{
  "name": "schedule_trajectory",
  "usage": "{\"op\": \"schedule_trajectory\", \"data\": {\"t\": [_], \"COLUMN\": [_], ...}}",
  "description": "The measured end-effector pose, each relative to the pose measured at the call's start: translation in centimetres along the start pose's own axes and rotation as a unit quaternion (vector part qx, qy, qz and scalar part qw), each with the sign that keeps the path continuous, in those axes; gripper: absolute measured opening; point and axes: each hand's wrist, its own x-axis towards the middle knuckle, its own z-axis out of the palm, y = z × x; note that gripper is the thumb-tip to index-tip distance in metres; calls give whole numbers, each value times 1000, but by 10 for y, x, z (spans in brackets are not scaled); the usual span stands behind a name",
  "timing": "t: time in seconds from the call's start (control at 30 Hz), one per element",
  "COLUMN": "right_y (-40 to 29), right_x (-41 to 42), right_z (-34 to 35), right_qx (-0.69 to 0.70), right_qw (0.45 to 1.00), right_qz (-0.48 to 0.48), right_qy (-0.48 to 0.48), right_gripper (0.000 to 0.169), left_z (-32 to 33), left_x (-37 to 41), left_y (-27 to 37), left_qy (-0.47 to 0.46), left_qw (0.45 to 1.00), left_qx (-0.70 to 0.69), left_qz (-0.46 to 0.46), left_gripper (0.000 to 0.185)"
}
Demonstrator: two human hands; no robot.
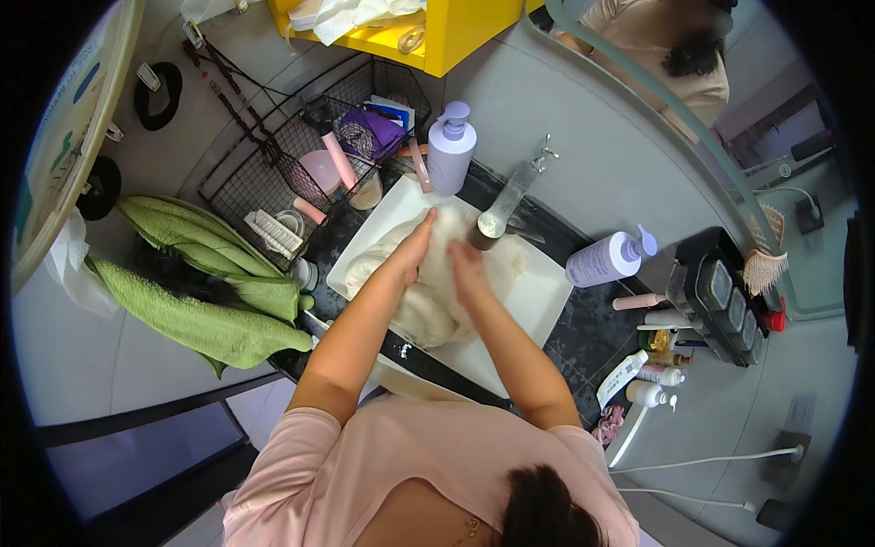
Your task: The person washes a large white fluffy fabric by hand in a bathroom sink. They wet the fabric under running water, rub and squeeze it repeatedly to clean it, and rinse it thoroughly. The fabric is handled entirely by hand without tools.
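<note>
A wet-looking, fluffy white item (pixel 427 311), perhaps plush or thick cloth, lies bunched in a white rectangular washbasin (pixel 540 304). My left hand (pixel 414 251) holds its upper part from the left side, thumb pointing up. My right hand (pixel 469 270) is motion-blurred against the right side of the same part, and its finger positions are unclear. Just above the right hand, the metal faucet (pixel 514 193) reaches over the basin, with white foam on its spout. Much of the fluffy item is hidden behind my hands and forearms.
Lavender pump bottles stand behind the basin (pixel 451 161) and at its right (pixel 605 258). A black wire basket (pixel 249 195) of toiletries and a green towel (pixel 225 328) are at left. Several bottles (pixel 646 393) and a black organizer (pixel 714 294) crowd the right counter. A yellow shelf (pixel 472 31) juts out above.
</note>
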Motion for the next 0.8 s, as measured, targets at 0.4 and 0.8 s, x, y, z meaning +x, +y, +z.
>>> {"op": "schedule_trajectory", "data": {"t": [0.4, 0.8], "right_y": [-33, -5], "right_x": [-28, -17], "right_z": [15, 0], "right_qx": [-439, -442], "right_qw": [829, 823], "right_qz": [-336, -355], "right_qy": [-83, -1], "right_gripper": [36, 35], "left_z": [-9, 18], "left_x": [0, -8], "left_y": [-39, -35], "left_qy": [-54, 76], "left_qw": [971, 996], "left_qx": [-228, -31], "left_qz": [41, 23], "left_gripper": [56, 55]}}
